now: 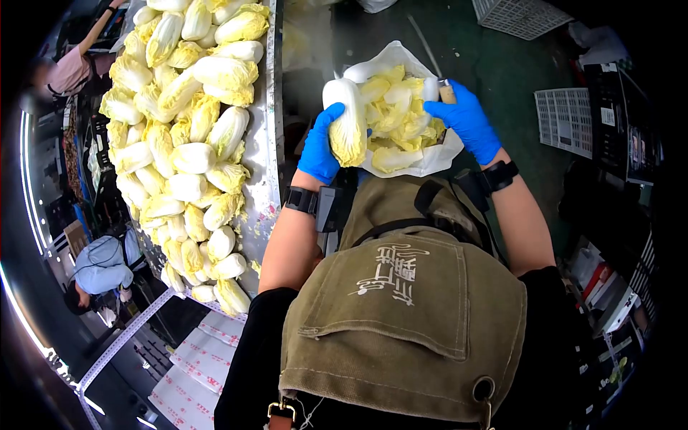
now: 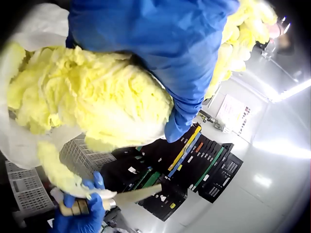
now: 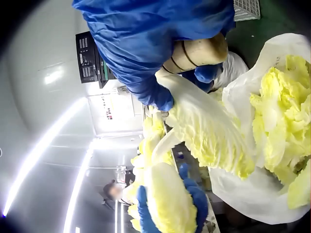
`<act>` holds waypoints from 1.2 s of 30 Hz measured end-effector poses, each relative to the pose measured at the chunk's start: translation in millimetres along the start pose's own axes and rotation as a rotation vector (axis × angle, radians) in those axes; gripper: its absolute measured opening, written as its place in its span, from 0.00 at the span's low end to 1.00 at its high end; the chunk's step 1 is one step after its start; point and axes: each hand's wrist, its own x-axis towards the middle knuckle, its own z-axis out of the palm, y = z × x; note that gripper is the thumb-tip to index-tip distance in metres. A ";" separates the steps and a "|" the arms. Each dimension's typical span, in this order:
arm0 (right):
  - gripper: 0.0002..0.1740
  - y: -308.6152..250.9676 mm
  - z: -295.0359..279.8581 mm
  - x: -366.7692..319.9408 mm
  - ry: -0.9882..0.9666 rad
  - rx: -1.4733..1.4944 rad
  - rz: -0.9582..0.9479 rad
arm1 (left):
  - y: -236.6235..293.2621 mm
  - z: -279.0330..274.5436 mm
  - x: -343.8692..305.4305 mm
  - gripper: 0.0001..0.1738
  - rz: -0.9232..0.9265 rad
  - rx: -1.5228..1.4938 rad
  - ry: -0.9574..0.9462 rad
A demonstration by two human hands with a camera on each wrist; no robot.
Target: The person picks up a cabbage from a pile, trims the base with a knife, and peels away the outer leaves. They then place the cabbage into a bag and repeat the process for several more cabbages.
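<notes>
A pale cabbage head (image 1: 345, 122) is upright in my left hand (image 1: 319, 152), whose fingers wrap its side. Gloved in blue, my right hand (image 1: 469, 123) grips a knife by its wooden handle (image 3: 201, 52); the blade (image 2: 138, 194) shows in the left wrist view. A loose cabbage leaf (image 3: 204, 121) is pinched by that same hand. Between the hands lies a white bag (image 1: 436, 163) with its mouth wide, holding yellow leaves (image 1: 401, 118). The right hand is at the bag's right edge, the cabbage at its left.
Many cabbages (image 1: 190, 158) are heaped on a metal table (image 1: 266, 165) at my left. White crates (image 1: 564, 122) stand on the green floor at the right and far side. Flat printed cartons (image 1: 193, 365) lie at lower left. Two people are beyond the table.
</notes>
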 end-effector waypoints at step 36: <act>0.24 -24.3 51.7 -43.9 -0.058 0.085 -0.024 | -38.6 42.9 -28.4 0.34 0.316 0.389 -0.186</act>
